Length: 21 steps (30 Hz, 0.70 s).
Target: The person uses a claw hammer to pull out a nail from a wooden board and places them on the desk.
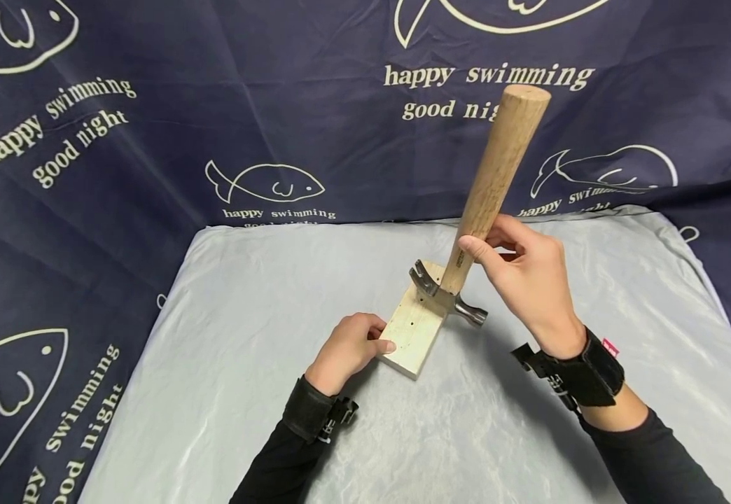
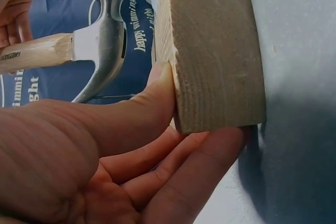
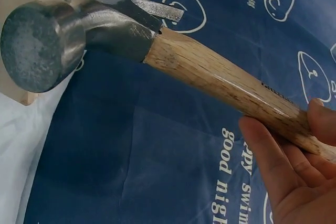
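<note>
My left hand (image 1: 349,346) pinches the near end of a pale wooden block (image 1: 411,343), thumb on top and fingers underneath. Several small dark holes or marks dot the block's top. With my right hand (image 1: 532,280) I hold a claw hammer (image 1: 494,168) by its wooden handle, between thumb and fingers. The handle points up, tilted to the right, while the metal head (image 3: 42,45) is down over the far half of the block. Its claw faces left and its round striking face right. A thin, nail-like shaft (image 2: 118,96) shows beside the claw in the left wrist view.
A pale grey cloth (image 1: 246,350) covers the table. Behind it and to the sides hangs a dark blue curtain (image 1: 170,126) with white fish drawings and lettering. Black straps with small cameras circle both wrists.
</note>
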### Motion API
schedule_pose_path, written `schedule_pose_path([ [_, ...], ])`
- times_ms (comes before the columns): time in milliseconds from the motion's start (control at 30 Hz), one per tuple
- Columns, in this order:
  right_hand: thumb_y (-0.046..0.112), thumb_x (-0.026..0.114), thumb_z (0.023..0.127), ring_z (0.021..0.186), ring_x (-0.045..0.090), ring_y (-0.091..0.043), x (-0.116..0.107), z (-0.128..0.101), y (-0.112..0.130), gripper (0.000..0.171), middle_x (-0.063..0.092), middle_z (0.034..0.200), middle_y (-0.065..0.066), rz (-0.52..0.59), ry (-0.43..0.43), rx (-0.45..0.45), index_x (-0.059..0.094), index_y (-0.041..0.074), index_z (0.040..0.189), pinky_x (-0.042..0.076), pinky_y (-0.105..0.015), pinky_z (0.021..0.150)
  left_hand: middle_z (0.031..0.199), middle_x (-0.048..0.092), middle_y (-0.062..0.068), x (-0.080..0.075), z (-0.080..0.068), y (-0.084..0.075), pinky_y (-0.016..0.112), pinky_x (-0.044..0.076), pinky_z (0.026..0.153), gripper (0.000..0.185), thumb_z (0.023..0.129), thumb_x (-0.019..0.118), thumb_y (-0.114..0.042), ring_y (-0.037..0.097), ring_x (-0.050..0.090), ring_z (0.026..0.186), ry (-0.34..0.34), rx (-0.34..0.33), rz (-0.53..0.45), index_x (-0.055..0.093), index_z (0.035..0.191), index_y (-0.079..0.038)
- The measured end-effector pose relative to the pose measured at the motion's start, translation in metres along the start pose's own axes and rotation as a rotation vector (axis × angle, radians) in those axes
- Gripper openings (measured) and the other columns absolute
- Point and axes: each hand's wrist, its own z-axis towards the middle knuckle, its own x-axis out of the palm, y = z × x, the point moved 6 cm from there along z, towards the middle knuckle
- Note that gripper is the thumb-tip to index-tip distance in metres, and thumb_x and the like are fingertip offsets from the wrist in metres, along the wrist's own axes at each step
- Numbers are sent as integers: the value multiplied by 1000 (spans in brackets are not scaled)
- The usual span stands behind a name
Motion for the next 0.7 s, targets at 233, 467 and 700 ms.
schedule_pose_path([
  [233, 18, 84, 89, 74, 69, 4, -7, -3, 1, 13, 76, 80, 2, 35, -38, 31, 79, 14, 101, 55, -11, 69, 96, 71, 4, -1, 2, -2, 31, 50, 76, 23, 94, 77, -16, 16, 62, 84, 6, 4, -3, 75, 114, -7],
  [467, 20, 84, 89, 71, 68, 3, -9, -8, 0, 12, 74, 78, 9, 26, -48, 44, 79, 15, 99, 54, -11, 67, 94, 71, 3, 0, 3, 1, 30, 50, 74, 22, 93, 78, -16, 15, 61, 82, 4, -4, -22, 75, 113, -7],
  [700, 23, 84, 89, 72, 68, 2, -8, -12, -1, 12, 75, 80, 6, 10, -43, 48, 79, 18, 99, 53, -11, 67, 95, 70, 3, 0, 2, 2, 31, 50, 75, 23, 91, 79, -16, 15, 61, 83, -10, -7, -16, 75, 112, -6],
])
